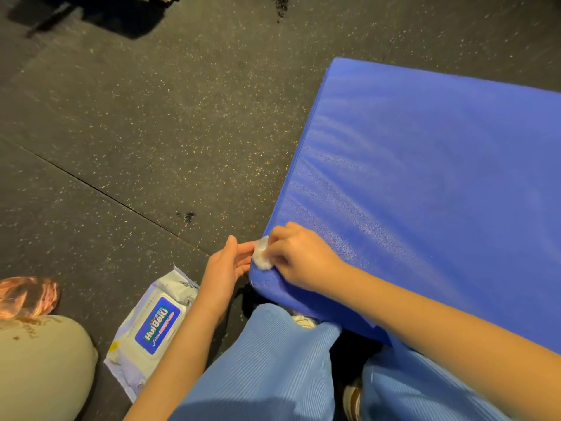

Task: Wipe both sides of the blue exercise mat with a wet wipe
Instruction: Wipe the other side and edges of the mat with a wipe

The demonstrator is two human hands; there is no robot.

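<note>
- Blue-trousered knees (pixel 273 360) closest; blue mat (pixel 425 177) flat on floor (pixel 151 132), near corner against them.
- My right hand (pixel 300 256) pinching balled wet wipe (pixel 261 253) onto that corner.
- My left hand (pixel 226 268) fingers straight, touching mat edge, holding nothing.
- Mat looks thick, padded, slick-skinned; probably light but bulky, so I'd flip it by the long edge.

Right picture edge cuts off the blue mat (pixel 425 177). The wet wipe (pixel 260 256) mostly hidden under right grip (pixel 299 256). The wipes pack (pixel 151 332) partly covered by left forearm (pixel 194 329); small print unreadable.
</note>
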